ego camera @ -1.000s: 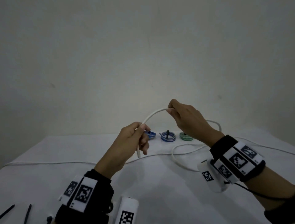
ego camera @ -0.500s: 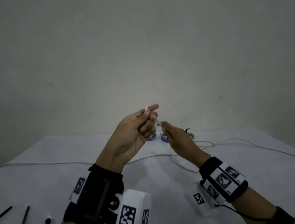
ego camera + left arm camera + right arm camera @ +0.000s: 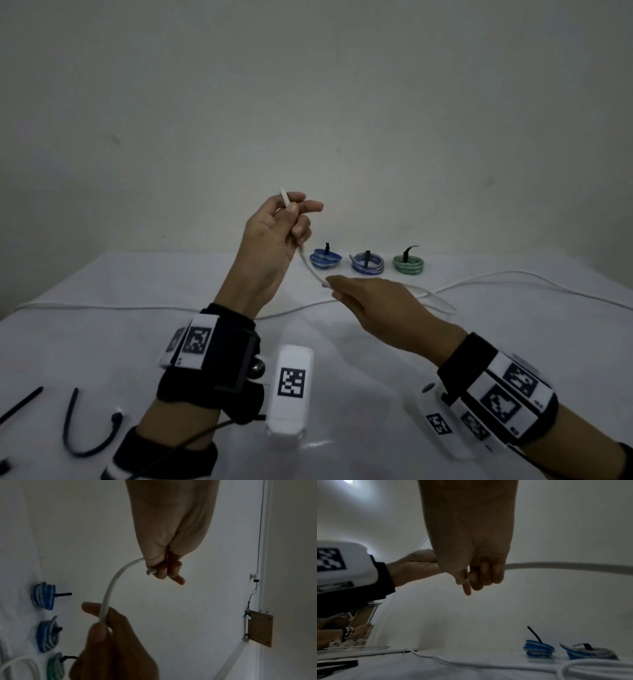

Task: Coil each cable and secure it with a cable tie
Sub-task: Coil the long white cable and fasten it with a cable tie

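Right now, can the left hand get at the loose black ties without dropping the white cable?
Probably not. The left hand is raised, pinching the white cable end; the black ties lie unobstructed near the table's front-left edge, but its fingers are occupied.

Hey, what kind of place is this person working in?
Probably a plain indoor workstation set up for recorded cable tidying: a white cloth-covered table against a bare pale wall, three small tied cable coils in a row, and loose black cable ties near the front edge.
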